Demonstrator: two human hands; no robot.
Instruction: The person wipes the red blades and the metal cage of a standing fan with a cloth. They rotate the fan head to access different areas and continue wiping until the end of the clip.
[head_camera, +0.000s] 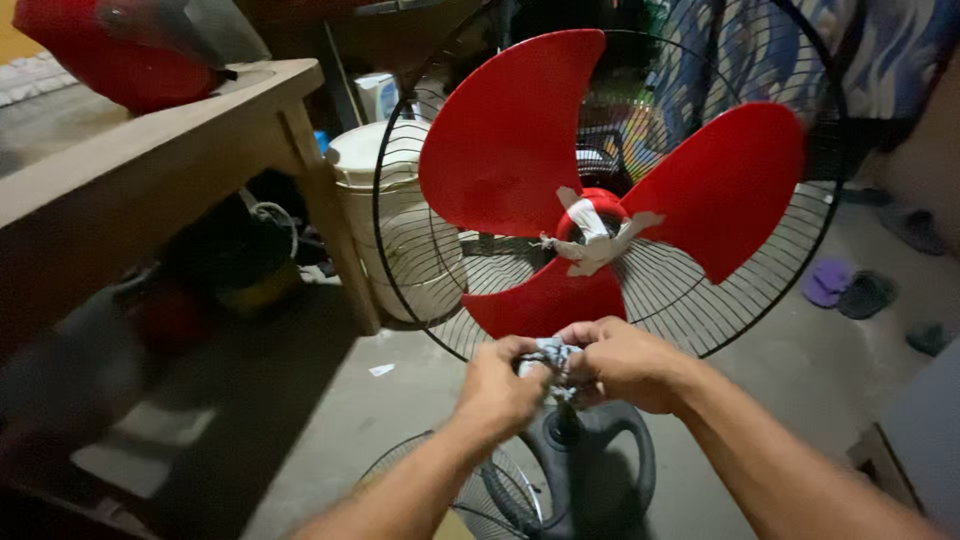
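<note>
A standing fan with three red blades (520, 140) and a black wire rear guard (420, 250) stands in front of me, its front guard off. White tape strips hang from the red hub (595, 232). Below the blades, my left hand (497, 385) and my right hand (622, 362) are closed together on a small crumpled grey-white wad (551, 353), which looks like tape or cloth. The fan's black base (600, 465) sits beneath my hands.
A wooden table (150, 170) at the left carries a red helmet (110, 50). A white bucket (385, 200) stands behind the fan. A detached wire guard (470, 495) lies on the concrete floor. Sandals (850, 290) lie at the right.
</note>
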